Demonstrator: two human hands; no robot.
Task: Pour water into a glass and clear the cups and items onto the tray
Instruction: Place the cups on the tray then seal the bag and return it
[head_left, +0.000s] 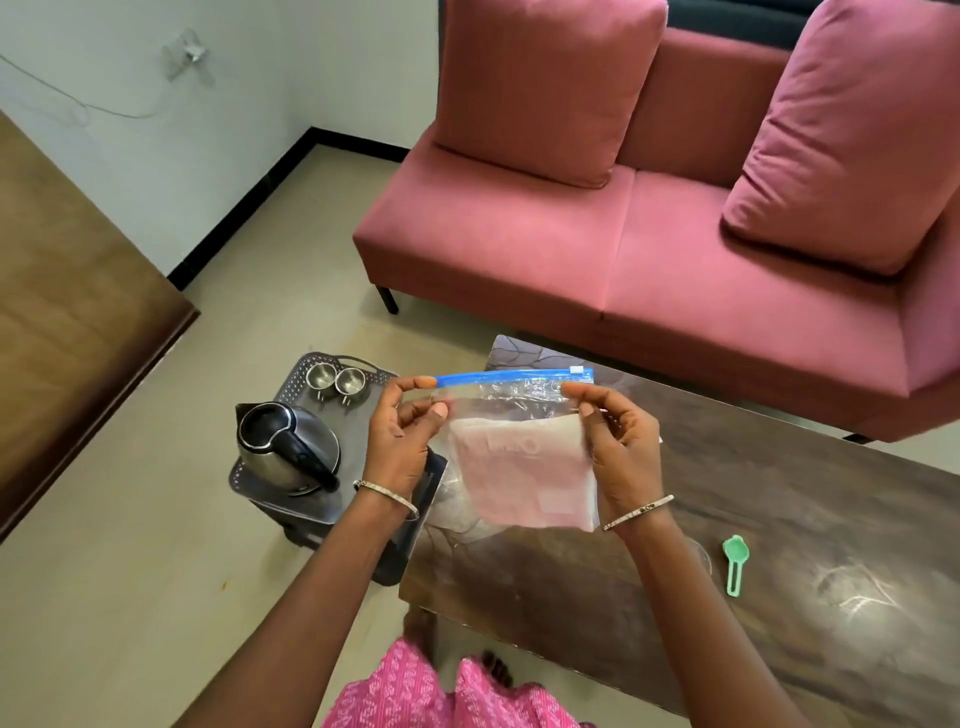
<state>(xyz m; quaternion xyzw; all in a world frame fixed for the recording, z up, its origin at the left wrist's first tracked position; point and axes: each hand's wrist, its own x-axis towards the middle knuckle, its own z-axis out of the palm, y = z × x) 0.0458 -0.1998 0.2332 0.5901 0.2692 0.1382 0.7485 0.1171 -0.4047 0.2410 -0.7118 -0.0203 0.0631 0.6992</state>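
Single head-worn view, looking forward and down (wide-angle), close above hands, table (779, 519) edge below

Probably a home living room: pink sofa (649, 249) with 2 cushions (545, 88), wooden coffee table (779, 519).

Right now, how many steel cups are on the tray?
2. Left cup and right cup stand side by side on the tray, beyond the kettle. Others may be hidden.
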